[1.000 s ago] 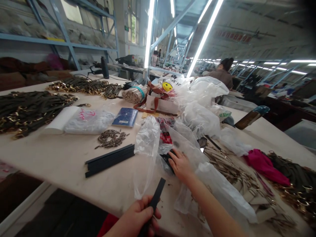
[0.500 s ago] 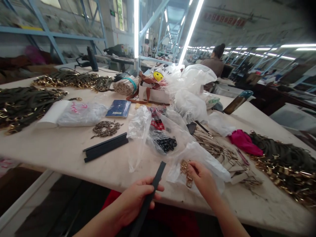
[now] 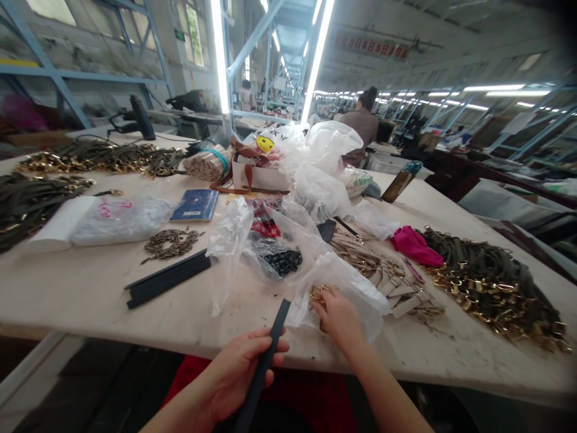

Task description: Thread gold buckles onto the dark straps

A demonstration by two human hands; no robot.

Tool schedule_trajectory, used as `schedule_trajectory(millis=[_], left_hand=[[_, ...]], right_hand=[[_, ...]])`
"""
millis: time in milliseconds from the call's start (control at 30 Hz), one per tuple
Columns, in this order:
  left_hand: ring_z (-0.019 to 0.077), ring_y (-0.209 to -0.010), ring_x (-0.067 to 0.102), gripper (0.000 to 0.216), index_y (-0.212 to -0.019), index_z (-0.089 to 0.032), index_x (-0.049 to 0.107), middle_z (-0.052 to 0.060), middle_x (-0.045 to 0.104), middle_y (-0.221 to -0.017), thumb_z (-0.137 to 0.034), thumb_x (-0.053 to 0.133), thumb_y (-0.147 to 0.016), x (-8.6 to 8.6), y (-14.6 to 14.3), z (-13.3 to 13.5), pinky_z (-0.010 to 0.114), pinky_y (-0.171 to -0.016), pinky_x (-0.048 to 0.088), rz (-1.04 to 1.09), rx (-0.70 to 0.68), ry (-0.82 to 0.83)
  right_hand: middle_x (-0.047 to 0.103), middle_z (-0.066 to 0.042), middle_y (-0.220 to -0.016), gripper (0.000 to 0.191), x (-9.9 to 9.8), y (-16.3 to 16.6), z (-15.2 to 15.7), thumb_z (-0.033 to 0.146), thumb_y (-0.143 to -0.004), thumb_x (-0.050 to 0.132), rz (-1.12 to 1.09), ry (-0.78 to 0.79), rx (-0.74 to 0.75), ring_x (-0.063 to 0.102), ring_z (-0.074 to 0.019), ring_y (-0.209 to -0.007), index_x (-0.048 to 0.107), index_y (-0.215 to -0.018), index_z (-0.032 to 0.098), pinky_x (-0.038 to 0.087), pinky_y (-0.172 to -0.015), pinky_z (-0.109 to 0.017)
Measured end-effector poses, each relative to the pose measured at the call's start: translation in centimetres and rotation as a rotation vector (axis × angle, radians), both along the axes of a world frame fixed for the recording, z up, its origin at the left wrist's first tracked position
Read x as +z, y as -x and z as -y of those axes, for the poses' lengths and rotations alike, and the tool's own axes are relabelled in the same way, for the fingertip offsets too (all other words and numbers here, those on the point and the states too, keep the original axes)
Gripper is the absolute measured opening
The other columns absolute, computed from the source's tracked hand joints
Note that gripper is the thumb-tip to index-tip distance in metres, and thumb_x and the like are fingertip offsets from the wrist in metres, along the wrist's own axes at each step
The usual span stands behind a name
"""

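My left hand (image 3: 237,370) is closed around a dark flat strap (image 3: 279,319), which slants upward over the table's front edge. Thumb on top, fingers underneath, it grips the strap partway along. To the right, my right hand (image 3: 340,319) reaches into a small pile of gold metal buckles (image 3: 318,291) lying on a clear plastic bag (image 3: 360,288). Its fingers are bent together at the pile; the fingertips are partly hidden, so what they pinch is unclear. More dark strips (image 3: 169,278) lie stacked left of the hands.
Behind the hands sits an open plastic bag with black rings (image 3: 283,261). Beige straps (image 3: 396,282) and dark straps with gold hardware (image 3: 491,288) lie to the right. A coil of small metal pieces (image 3: 171,243) and a blue booklet (image 3: 195,205) are on the left.
The view has swung to the right, so the table things appear further left. My right hand has shifted over the buckles and covers more of them. My left hand still holds the strap.
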State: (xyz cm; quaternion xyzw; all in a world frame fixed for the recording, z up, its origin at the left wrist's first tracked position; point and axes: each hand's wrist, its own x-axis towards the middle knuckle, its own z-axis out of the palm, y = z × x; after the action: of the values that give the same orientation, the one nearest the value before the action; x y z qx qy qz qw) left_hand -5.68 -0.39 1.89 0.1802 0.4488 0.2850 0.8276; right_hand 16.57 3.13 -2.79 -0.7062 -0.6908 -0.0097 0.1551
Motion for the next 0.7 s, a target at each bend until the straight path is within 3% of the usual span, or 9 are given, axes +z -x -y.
schedule_trajectory(millis=[233, 400, 700], left_hand=[[0.0084, -0.061, 0.058, 0.032, -0.105, -0.012, 0.056, 0.007, 0.064, -0.087, -0.017, 0.060, -0.074, -0.3, 0.2, -0.1, 0.014, -0.045, 0.044, -0.002, 0.018, -0.048], [0.0081, -0.058, 0.057, 0.030, -0.103, -0.011, 0.056, 0.006, 0.064, -0.083, -0.017, 0.061, -0.074, -0.2, 0.0, -0.2, 0.013, -0.043, 0.044, -0.026, 0.030, -0.057], [0.0073, -0.057, 0.056, 0.026, -0.103, -0.011, 0.056, 0.005, 0.062, -0.083, -0.017, 0.056, -0.077, -0.6, 1.5, -0.3, 0.014, -0.044, 0.043, -0.045, 0.114, -0.042]], right_hand=[[0.061, -0.008, -0.089, 0.018, 1.7, 0.9, -1.6, 0.026, -0.084, 0.046, -0.041, -0.070, 0.080, 0.056, -0.0215, -0.080, 0.059, -0.094, 0.019, 0.040, -0.069, -0.031], [0.062, -0.006, -0.092, 0.019, 3.1, 3.4, -4.5, 0.020, -0.085, 0.043, -0.148, -0.087, 0.190, 0.057, -0.0187, -0.085, 0.060, -0.094, 0.020, 0.040, -0.075, -0.028], [0.059, -0.007, -0.091, 0.016, 1.4, 5.4, -9.6, 0.012, -0.076, 0.052, -0.170, -0.084, 0.186, 0.057, -0.0200, -0.080, 0.061, -0.088, 0.019, 0.039, -0.070, -0.029]])
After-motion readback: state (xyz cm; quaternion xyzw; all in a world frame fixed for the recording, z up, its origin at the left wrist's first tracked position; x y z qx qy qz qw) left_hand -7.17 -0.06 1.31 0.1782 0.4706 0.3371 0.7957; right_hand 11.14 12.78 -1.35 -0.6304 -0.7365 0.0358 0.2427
